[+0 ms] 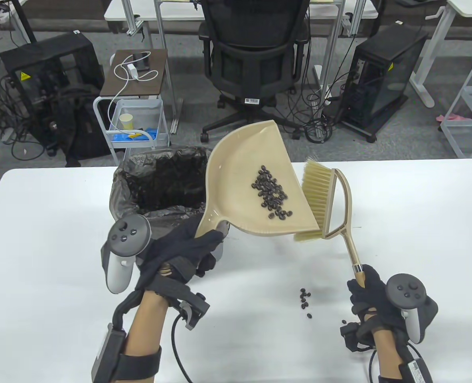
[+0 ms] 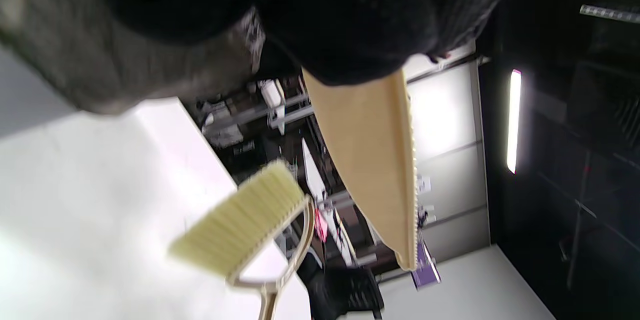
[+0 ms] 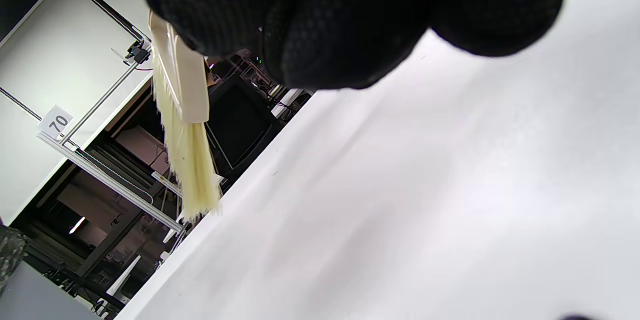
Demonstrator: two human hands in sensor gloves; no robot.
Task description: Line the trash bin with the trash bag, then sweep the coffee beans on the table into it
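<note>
A grey trash bin (image 1: 118, 191) lined with a black bag (image 1: 168, 179) stands at the table's back edge. My left hand (image 1: 188, 247) grips the handle of a beige dustpan (image 1: 239, 167), raised and tilted beside the bin's right rim. A pile of coffee beans (image 1: 271, 192) lies in the pan. My right hand (image 1: 369, 293) holds the handle of a beige hand brush (image 1: 319, 199), whose bristles lie against the pan's right edge. The pan (image 2: 372, 160) and brush (image 2: 240, 220) show in the left wrist view, the bristles (image 3: 187, 160) in the right wrist view. Several loose beans (image 1: 305, 297) remain on the table.
The white table (image 1: 419, 223) spreads right and left of the bin. Behind the table's far edge are an office chair (image 1: 255, 60), a small cart (image 1: 134, 115), computer cases and cables on the floor.
</note>
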